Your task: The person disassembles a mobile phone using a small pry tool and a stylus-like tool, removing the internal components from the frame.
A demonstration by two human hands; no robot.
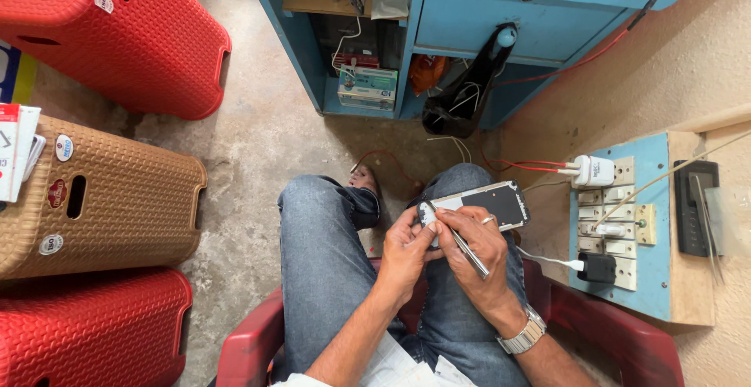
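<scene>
Now both hands work on a phone (pixel 489 201) lying across the right knee.
Left hand (pixel 405 252) grips its left end; right hand (pixel 477 242) pinches a thin metal tool (pixel 467 248); its long axis rises rightward toward the switchboard (pixel 626 223).

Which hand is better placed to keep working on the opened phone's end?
Right hand: it holds the thin metal tool with its tip at the phone, while the left hand steadies that end.

— What's on the knee?
— An opened phone (pixel 483 203), lying on the right knee. The left hand (pixel 405 251) grips its near-left corner; the right hand (pixel 476 240) holds a thin metal tool (pixel 461 240) against that corner.
— And around?
— Red and brown plastic stools (pixel 102 199) left, a blue switchboard (pixel 626 231) right.
</scene>
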